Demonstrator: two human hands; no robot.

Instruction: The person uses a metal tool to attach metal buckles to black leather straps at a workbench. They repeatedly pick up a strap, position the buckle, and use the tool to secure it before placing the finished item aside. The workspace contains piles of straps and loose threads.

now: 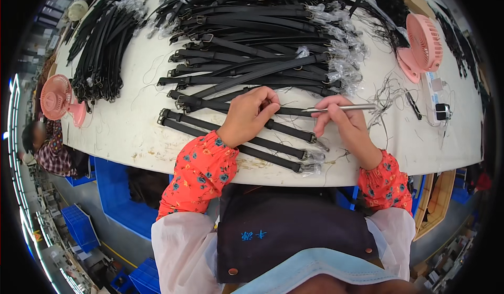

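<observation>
Straps: a row of black straps (pixel 247 136) with metal buckles lies on the white table (pixel 131 131) just before the person.
Left hand (pixel 251 116): fingers curled down, pressing one strap (pixel 294 111) flat against the table.
Right hand (pixel 344 126): fingers pinched around a slim metal tool (pixel 341 107), its tip at the same strap, beside the left hand.
Behind: heaped black straps (pixel 252 36); pink fans (pixel 422 47) at both table ends.

A: Lighting's bright and even on the white table (pixel 131 131), soft shadows, a bit of glare on the plastic wrap (pixel 344 57).
B: Yeah, heavy fisheye bending though, black vignette corners, far-left edge blurry.
</observation>
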